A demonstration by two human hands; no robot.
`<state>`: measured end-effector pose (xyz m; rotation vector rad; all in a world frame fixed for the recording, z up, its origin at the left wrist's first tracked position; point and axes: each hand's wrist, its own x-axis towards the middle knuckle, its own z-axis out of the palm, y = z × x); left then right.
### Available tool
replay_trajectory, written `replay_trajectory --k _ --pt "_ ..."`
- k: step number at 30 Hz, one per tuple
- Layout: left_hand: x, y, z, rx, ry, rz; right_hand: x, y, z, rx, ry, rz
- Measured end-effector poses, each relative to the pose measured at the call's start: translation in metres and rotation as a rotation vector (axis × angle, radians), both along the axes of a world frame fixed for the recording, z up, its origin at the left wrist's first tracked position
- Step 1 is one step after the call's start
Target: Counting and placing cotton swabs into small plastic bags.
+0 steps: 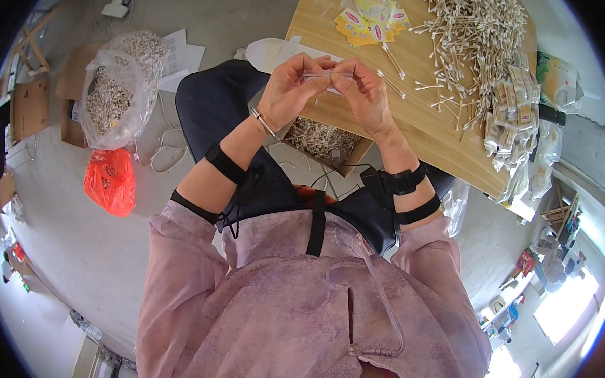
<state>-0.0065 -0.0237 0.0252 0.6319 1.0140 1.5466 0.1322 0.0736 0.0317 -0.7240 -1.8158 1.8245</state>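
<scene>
Both my hands meet over the near left edge of the wooden table (349,29). Between their fingertips is the edge of a small clear plastic bag (318,73). My left hand (292,87) pinches its left end, and my right hand (361,93) pinches the right end. The bag's lower part is mostly hidden by my fingers. A few loose cotton swabs (393,61) lie on the table just right of my hands. Beyond them is a group of yellow printed cards (374,19). A big heap of cotton swabs (475,26) covers the table's far right.
Filled small packets (514,113) are stacked along the table's right edge. Below my hands stands an open box of swabs (324,141). On the floor at left are a large clear bag of swabs (116,96) in a carton and a red plastic bag (110,182).
</scene>
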Motion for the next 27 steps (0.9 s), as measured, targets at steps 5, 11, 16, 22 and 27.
replay_trajectory --k 5,11,16,22,27 --pt "-0.0022 0.0001 -0.002 -0.05 -0.044 -0.002 0.0005 0.0014 0.001 -0.015 -0.074 -0.003" --pt "0.0009 -0.0018 -0.0011 0.027 0.061 0.007 0.0046 0.0039 0.0007 0.064 -0.065 0.01" --pt "0.0002 -0.0016 -0.0037 0.005 0.085 0.002 0.0019 0.0027 0.0011 -0.034 -0.07 -0.017" --pt "0.0022 -0.0021 -0.0048 0.044 0.043 0.039 -0.0024 0.0019 0.0031 0.017 -0.054 -0.013" --pt "0.004 -0.0045 -0.0073 0.059 0.081 0.027 0.0001 0.0021 0.0032 0.053 -0.011 0.001"
